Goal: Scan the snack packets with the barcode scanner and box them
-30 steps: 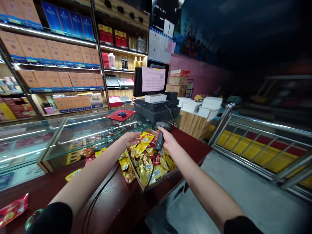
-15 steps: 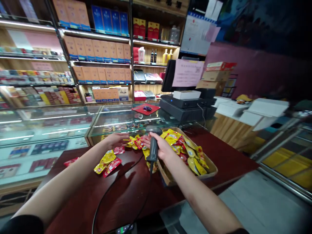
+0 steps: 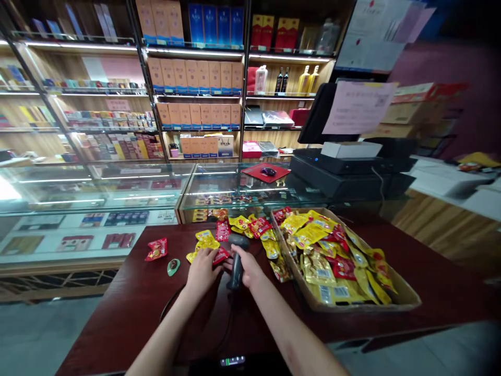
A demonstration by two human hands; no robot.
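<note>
My right hand (image 3: 247, 267) is wrapped round the handle of a dark grey barcode scanner (image 3: 236, 271), its head pointing away from me above the counter. Just left of it, my left hand (image 3: 203, 272) lies palm down with fingers apart at a small heap of snack packets. A yellow snack packet (image 3: 206, 240) shows beyond its fingertips, and a red snack packet (image 3: 221, 255) lies between the two hands. Whether the fingers touch these packets is hard to see. On the right, a cardboard box (image 3: 407, 303) holds many yellow and red packets.
More packets lie loose beside the box. At left are a separate red packet (image 3: 157, 249) and a small green oval item (image 3: 173, 266). A glass display case (image 3: 219, 196) borders the dark red counter (image 3: 129, 313). Behind the box stands a black register (image 3: 336, 175). The scanner's cable trails on the counter.
The view has swung left. My left hand has come down toward the loose packets and closer to the scanner. The scanner, still in my right hand, has moved left, away from the box.
</note>
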